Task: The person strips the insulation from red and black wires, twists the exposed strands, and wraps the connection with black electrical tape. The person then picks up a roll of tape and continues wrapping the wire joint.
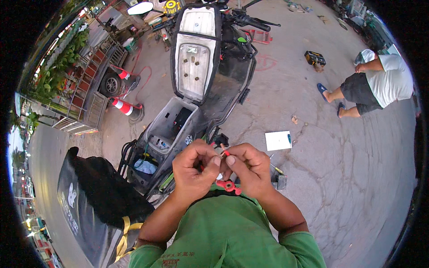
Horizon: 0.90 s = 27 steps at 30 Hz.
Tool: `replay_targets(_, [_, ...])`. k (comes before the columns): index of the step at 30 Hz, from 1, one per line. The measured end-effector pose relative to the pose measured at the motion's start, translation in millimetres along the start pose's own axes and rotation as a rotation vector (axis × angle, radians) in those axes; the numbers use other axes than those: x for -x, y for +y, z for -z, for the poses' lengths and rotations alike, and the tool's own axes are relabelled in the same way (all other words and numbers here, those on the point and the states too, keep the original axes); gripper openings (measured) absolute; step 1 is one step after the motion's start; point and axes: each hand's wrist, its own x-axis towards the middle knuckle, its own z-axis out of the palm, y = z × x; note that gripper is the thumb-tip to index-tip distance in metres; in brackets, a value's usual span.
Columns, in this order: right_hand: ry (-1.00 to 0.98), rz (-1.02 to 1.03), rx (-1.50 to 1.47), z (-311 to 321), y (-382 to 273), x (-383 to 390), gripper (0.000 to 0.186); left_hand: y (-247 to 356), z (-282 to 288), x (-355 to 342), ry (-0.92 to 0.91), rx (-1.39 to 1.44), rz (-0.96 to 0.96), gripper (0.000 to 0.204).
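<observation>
My left hand and my right hand are raised together, fingertips pinched around a thin red wire with what looks like bare copper at its tip. A red object with round ends, too small to identify surely, hangs just below my fingers. Behind them is a scooter with its pale seat lid raised over an open grey storage bin holding dark and light items, partly hidden by my left hand.
A person in sandals stands at right, near a toolbox. A white flat sheet and screwdriver lie on the pavement. Traffic cones, a railed cart and a black covered object are at left.
</observation>
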Motion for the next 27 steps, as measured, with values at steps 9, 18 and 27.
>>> replay_targets(9, [0.036,-0.026,-0.016,23.5,0.3,-11.9,0.009,10.9,4.4,-8.0,-0.129,0.284,0.611,0.012])
replay_targets(18, [-0.19,-0.081,0.233,6.0,-23.2,-20.0,0.018,-12.4,8.7,0.9,-0.299,0.03,0.351,0.02])
replay_targets(27, [-0.132,-0.013,0.188,14.2,-16.4,-18.8,0.006,9.1,14.3,13.7,-0.251,0.192,0.361,0.011])
